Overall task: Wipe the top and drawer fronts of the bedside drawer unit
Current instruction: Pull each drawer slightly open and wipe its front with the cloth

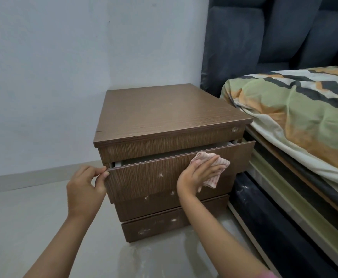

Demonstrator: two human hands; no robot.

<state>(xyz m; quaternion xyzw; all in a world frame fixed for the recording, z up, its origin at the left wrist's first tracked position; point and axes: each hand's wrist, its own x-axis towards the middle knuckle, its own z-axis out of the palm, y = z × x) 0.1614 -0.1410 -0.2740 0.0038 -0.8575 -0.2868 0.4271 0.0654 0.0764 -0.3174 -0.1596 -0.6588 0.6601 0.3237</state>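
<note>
Item: brown wood-grain bedside drawer unit, standing on a pale glossy floor against a grey-white wall, just beside a bed with a dark padded headboard. Top drawer partly out, white smudges on the fronts. My left hand pinches the drawer's left corner; my right hand holds a striped cloth against its front.
</note>
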